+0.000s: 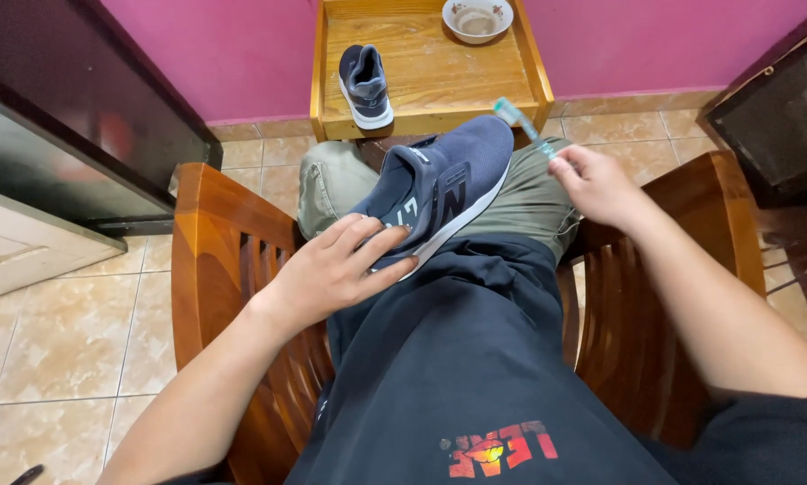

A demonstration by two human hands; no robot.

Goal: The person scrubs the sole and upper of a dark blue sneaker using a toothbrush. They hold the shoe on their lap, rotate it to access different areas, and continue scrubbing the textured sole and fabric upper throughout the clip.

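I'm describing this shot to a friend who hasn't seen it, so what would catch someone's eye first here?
First, the dark blue sneaker lying across the person's lap in the middle, steadied at its heel end by the left hand. Next, the right hand beside the shoe's toe, holding a pale green toothbrush. Beyond them, against the pink wall, a wooden table carries the matching second sneaker and a small bowl.
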